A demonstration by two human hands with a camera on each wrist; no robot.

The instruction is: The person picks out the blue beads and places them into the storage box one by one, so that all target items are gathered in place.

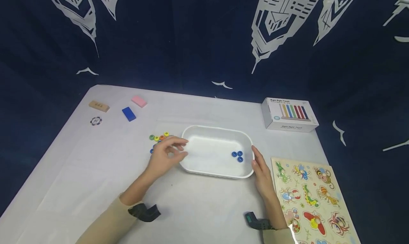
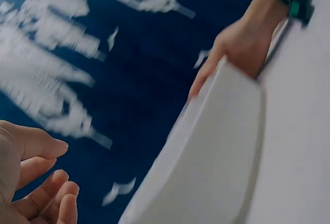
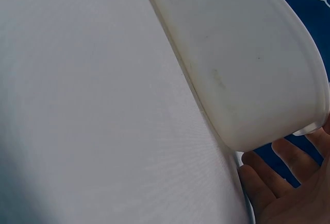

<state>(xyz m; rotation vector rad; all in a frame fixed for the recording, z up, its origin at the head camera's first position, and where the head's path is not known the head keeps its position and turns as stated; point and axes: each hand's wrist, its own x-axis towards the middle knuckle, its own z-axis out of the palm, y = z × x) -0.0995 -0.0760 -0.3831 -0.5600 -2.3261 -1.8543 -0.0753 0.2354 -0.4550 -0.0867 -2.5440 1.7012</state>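
Loosely curled in the left hand (image 1: 164,157), nearly straight in the right hand (image 1: 263,174).
In the head view, angled from between seven and eight o'clock at the left forearm (image 1: 137,190), with fingertips toward two and thumb apart from forefinger; angled from five o'clock at the right forearm (image 1: 276,209), with fingertips toward eleven and fingers slightly spread.

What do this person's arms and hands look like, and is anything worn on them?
The left hand and right hand are bare, without gloves. The left sleeve and right sleeve are beige. Each wrist bears a small dark device; the right one shows a green patch.
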